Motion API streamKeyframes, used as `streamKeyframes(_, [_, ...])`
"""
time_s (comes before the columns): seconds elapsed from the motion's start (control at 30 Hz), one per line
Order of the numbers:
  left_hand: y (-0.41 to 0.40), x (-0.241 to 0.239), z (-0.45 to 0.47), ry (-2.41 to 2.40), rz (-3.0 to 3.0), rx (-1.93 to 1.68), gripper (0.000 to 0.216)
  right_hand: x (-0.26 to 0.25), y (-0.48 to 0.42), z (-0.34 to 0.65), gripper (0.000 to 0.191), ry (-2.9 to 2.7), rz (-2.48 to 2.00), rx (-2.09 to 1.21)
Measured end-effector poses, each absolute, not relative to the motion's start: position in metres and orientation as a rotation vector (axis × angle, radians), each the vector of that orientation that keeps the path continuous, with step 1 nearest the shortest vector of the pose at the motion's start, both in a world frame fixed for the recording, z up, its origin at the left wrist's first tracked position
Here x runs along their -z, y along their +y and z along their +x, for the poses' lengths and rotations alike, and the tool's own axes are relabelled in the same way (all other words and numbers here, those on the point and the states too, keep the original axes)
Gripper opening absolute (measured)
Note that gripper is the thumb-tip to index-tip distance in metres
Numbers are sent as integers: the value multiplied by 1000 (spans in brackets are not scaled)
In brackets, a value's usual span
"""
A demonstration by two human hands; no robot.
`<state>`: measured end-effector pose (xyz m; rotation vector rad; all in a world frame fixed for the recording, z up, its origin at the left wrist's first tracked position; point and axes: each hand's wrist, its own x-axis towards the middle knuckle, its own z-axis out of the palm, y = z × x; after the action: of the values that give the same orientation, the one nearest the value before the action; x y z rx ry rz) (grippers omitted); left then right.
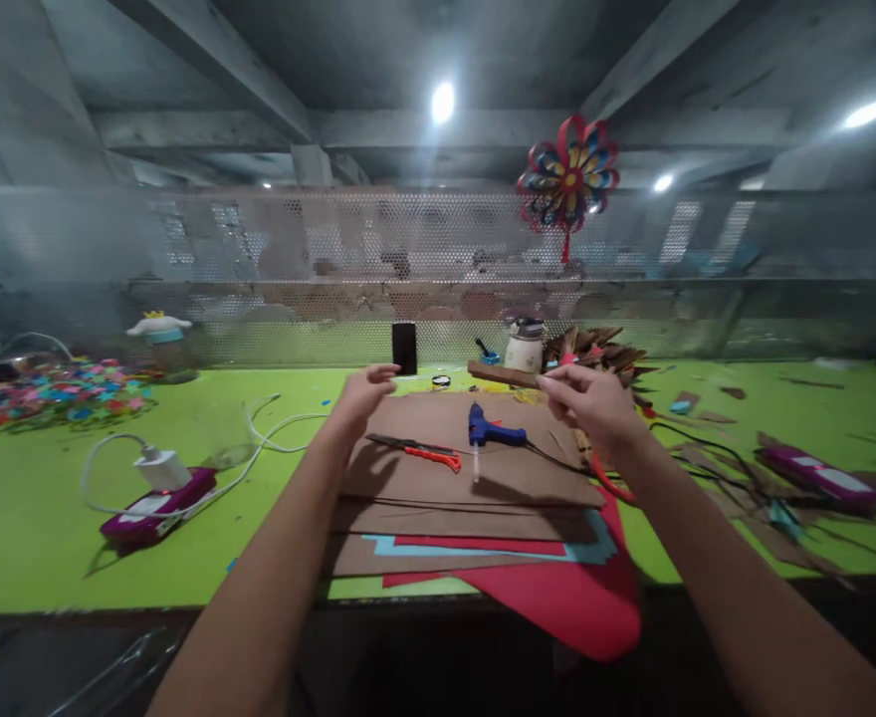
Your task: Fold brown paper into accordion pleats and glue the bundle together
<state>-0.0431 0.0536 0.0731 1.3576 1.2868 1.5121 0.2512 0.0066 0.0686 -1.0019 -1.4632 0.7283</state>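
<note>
My right hand [593, 406] pinches one end of a narrow brown cardboard strip [499, 375], which points left above the work surface. My left hand [365, 396] hovers at the left edge of the stacked brown cardboard [408, 488], fingers stretched towards the middle with nothing visible in them. On the cardboard between my hands lie a utility knife [427, 454] with an orange-red handle and a blue hot glue gun [494, 430] with a glue stick beneath it. Light blue and red sheets [557, 602] stick out from under the cardboard.
Purple power strips [158, 508] lie on both sides of the green table [27, 528], with a white cable at left. A black phone-like slab [404, 349] and a light-coloured jar [524, 349] stand behind. Cardboard scraps [594, 354] pile at right; colourful pieces [57, 393] lie far left.
</note>
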Motion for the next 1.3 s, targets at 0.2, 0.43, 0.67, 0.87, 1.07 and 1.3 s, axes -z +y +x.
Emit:
streamKeyframes(0.2, [9, -79, -31, 1245, 1146, -1644, 12, -46, -28, 223, 36, -1146, -940, -967])
streamKeyframes(0.43, [-74, -31, 57, 729, 1096, -1185, 33, -13, -66, 169, 27, -1158, -944, -858])
streamKeyframes(0.67, [-92, -26, 60, 728, 844, -1416, 32, -3, -104, 137, 19, -1340, -1052, -498])
streamKeyframes(0.87, [-86, -37, 50, 673, 725, -1413, 14, 5, -113, 130, 21, -1511, -1019, -399])
streamKeyframes(1.07, [-41, -61, 19, 781, 688, -1321, 14, -22, -70, 173, 22, -1861, -1058, -119])
streamKeyframes(1.3, [23, -33, 17, 830, 648, -1191, 18, -42, 95, 212, 25, -2244, -1531, -72])
